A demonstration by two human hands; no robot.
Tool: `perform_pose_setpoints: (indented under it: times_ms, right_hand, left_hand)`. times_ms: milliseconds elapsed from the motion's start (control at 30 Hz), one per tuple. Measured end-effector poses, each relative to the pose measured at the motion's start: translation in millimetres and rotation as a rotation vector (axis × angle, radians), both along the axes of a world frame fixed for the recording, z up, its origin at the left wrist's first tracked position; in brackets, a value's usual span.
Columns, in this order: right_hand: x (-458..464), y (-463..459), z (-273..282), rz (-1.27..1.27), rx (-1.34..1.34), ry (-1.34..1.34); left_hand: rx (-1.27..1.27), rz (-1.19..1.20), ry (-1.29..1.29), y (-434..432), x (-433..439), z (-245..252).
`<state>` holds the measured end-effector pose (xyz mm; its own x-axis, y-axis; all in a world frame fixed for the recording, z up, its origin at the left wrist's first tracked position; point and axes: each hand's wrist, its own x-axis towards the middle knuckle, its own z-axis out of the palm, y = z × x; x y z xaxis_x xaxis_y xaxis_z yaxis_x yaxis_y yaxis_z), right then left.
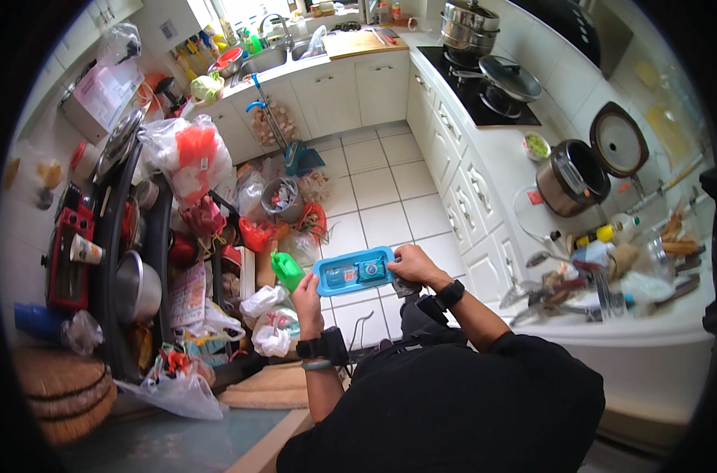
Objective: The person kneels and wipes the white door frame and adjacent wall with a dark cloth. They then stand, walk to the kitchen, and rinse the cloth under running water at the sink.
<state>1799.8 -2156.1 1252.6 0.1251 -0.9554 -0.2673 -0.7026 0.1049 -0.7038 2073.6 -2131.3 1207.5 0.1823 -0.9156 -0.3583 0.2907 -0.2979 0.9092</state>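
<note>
A shallow blue plastic tray (355,287) is held level in front of my body, above the tiled floor. My left hand (308,300) grips its left end. On the opposite end, the fingers of my right hand (419,265) close over the rim. Inside the tray lie a teal printed packet (371,269) and, to its left, a clear packet (341,275) with some print. A dark crumpled item (407,287) shows just below my right hand; whether I hold it cannot be told. Close to my left hand, a bright green plastic jug (286,269) stands beyond the tray.
At left, a dark rack (117,248) bears pots and a red toaster oven (71,254). Bags and a waste bin (280,198) crowd the floor. An open rice cooker (571,177) and scattered utensils (601,284) occupy the right counter. A gas hob (474,109) lies farther back.
</note>
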Motion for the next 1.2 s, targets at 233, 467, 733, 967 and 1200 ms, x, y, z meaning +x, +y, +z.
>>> perform_pose_setpoints:
  times_ms: [233, 467, 733, 967, 1200]
  right_hand:
    - [39.4, -190.9, -25.8, 0.206, -0.001, -0.034]
    - [48.8, -394.5, -12.0, 0.223, -0.039, -0.044]
    - [57.9, -591.9, -14.8, 0.21, -0.007, -0.036]
    - [46.9, -756.0, 2.5, -0.002, -0.012, 0.006]
    - [39.3, -919.5, 17.5, -0.069, -0.123, -0.058]
  left_hand:
    - [0.026, 0.134, -0.022, -145.6, 45.3, -32.9]
    - [0.009, 0.208, 0.068, -322.8, 42.4, -12.8]
    - [-0.028, 0.159, 0.032, -530.1, 53.0, -11.5]
    - [-0.035, 0.021, 0.029, -759.0, 47.7, -1.5]
    - [-0.113, 0.005, 0.179, -934.8, 36.5, 29.0]
